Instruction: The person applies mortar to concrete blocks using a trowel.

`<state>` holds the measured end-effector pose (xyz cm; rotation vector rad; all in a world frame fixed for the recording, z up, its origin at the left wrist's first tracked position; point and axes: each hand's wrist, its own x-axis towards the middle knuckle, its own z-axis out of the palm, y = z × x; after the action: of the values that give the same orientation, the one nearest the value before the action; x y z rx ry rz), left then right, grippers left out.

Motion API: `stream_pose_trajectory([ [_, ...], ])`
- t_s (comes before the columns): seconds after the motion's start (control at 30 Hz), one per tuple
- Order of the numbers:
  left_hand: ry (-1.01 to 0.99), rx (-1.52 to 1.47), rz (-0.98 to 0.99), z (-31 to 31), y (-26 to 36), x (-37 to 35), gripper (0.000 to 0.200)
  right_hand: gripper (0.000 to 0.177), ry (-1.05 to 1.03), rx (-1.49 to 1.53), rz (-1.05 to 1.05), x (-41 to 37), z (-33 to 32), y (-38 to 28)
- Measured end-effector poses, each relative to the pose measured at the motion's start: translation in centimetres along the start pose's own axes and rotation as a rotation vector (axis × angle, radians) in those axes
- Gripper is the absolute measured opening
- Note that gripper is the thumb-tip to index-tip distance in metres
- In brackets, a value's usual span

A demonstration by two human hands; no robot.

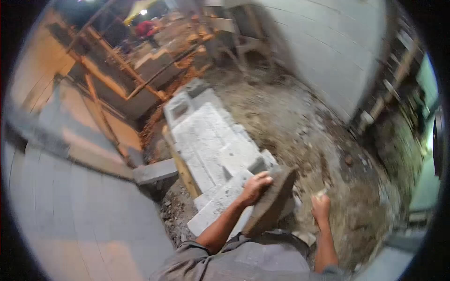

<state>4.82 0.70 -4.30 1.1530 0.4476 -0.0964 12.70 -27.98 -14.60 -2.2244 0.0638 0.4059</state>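
My left hand (257,187) is closed over the upper edge of a grey-brown concrete block (272,201), which stands tilted close against my body. To the right of that block, my right hand (321,208) is a fist, held apart from it above the dirt. A small pale end (322,192) shows at the top of this fist, but its kind is too blurred to name. Just beyond my left hand lies a stack of whitish concrete blocks (201,136), with a hollow block (179,110) at its far end.
Rough, rubble-strewn dirt (347,192) spreads to the right. A grey block wall (84,201) rises on the left and a pale wall (328,47) at the upper right. Wooden poles (101,107) stand at the upper left. A person in red (146,29) is far off.
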Motion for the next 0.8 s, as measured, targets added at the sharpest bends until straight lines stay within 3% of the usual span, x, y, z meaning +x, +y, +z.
stream_pose_trajectory([
  [0.1,-0.052,0.166,0.238,-0.4,-0.7,0.9,0.042,0.027,-0.095,0.253,-0.045,-1.9,-1.0,-3.8],
  [0.17,-0.120,0.256,0.263,-0.2,-0.5,0.7,0.037,0.027,-0.199,0.633,0.134,-1.8,-0.9,-3.6],
  [0.23,-0.106,0.407,0.250,0.5,1.2,-0.3,0.034,0.026,-0.212,0.692,0.123,-2.6,-1.3,-6.2],
  [0.3,-0.101,0.566,0.228,0.6,1.3,-0.2,0.030,0.025,-0.073,0.584,-0.028,-2.7,-1.3,-7.5],
  [0.37,-0.084,0.707,0.603,0.3,0.0,0.7,0.024,0.024,0.043,0.459,-0.115,-2.7,-1.6,-8.1],
  [0.4,-0.107,0.668,0.686,0.9,0.9,0.3,0.020,0.023,0.086,0.313,-0.266,-2.6,-2.0,-8.0],
  [0.43,-0.118,0.663,0.682,0.9,0.9,0.4,0.020,0.023,0.126,0.162,-0.414,-2.5,-2.4,-8.0],
  [0.5,-0.096,0.513,0.691,0.6,0.4,0.6,0.015,0.021,0.140,0.077,-0.426,-2.8,-3.0,-8.2],
  [0.53,-0.098,0.486,0.568,0.1,-0.1,0.7,0.013,0.021,0.112,0.050,-0.464,-3.0,-3.2,-8.0],
  [0.6,-0.076,0.381,0.530,0.1,0.1,0.6,0.018,0.020,0.088,-0.038,-0.593,-3.1,-3.4,-7.2],
  [0.7,-0.067,0.197,0.367,0.5,1.0,-0.5,0.027,0.021,-0.031,-0.217,-0.559,-3.4,-4.0,-5.4],
  [0.77,-0.033,0.126,0.391,1.4,1.7,-0.8,0.027,0.026,0.011,-0.280,-0.758,-3.6,-3.8,-4.6],
  [0.8,-0.011,0.084,0.398,1.7,1.8,-0.9,0.027,0.029,-0.010,-0.194,-0.745,-3.9,-4.2,-6.7],
])
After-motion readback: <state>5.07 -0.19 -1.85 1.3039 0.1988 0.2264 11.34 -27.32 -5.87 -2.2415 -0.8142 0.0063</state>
